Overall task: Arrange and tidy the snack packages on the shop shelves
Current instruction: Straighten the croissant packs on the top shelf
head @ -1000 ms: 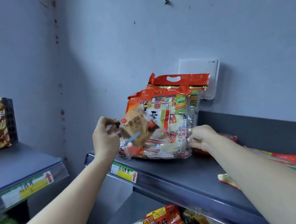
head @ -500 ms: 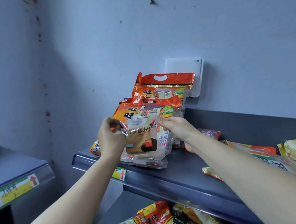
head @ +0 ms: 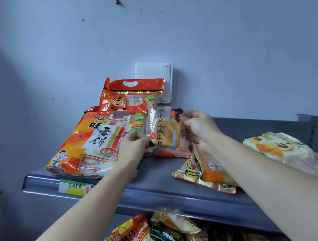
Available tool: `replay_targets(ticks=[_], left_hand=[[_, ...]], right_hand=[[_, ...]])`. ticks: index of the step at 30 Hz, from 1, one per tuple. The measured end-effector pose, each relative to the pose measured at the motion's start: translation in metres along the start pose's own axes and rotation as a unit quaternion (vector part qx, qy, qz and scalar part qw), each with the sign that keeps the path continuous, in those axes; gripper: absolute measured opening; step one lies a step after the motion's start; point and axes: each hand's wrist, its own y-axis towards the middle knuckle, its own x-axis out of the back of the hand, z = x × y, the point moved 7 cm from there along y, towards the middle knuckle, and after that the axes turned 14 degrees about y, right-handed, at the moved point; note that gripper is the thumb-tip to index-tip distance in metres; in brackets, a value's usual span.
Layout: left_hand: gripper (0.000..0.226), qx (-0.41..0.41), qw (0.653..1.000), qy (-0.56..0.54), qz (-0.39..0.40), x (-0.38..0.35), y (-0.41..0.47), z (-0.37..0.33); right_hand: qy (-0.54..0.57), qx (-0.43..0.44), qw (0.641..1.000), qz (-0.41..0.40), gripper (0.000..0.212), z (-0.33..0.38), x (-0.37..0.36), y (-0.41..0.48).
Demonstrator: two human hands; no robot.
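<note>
Pinching the small bread pack [head: 165,134], the left hand [head: 135,145] holds its lower left corner and the right hand [head: 200,128] its right edge. It stands upright over the shelf [head: 160,181], just right of the big orange bag [head: 95,142].

Clear toast packet [head: 165,134]: golden slices inside, black lettering, upright just above the shelf [head: 160,181], pinched at either side by left hand [head: 135,145] and right hand [head: 200,127]. 
Large orange rice-cracker bag [head: 90,145]: lying at the shelf's front left edge. 
Red-orange handled bag [head: 137,89]: propped up behind it. 
Gold-edged orange packet [head: 204,172]: flat, right of centre. 
Pale yellow bag [head: 278,145]: far right.
</note>
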Motion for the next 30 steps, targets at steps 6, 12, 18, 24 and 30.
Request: replay_targets(ticks=[6,12,18,24,30], left_hand=[[0.077,-0.090,0.981,0.077,0.155,-0.069,-0.021,-0.038],[0.050,-0.165,0.973,0.059,0.151,-0.122,-0.046,-0.078],[0.016,-0.139,0.985,0.046,0.095,-0.181,-0.082,-0.098],[0.020,0.009,0.987,-0.129,0.097,-0.255,-0.121,-0.090],[0.010,0.114,0.951,-0.232,0.168,-0.347,-0.180,-0.087]], right_hand=[[-0.129,0.089,0.987,-0.019,0.030,0.043,0.061,-0.007],[-0.226,0.132,0.965,-0.030,0.029,0.079,0.120,-0.026],[-0.186,0.158,0.964,-0.108,0.008,0.114,0.195,-0.057],[-0.098,0.069,0.977,-0.174,0.032,0.110,0.297,-0.094],[-0.078,0.052,0.987,-0.134,0.027,0.123,0.364,-0.140]])
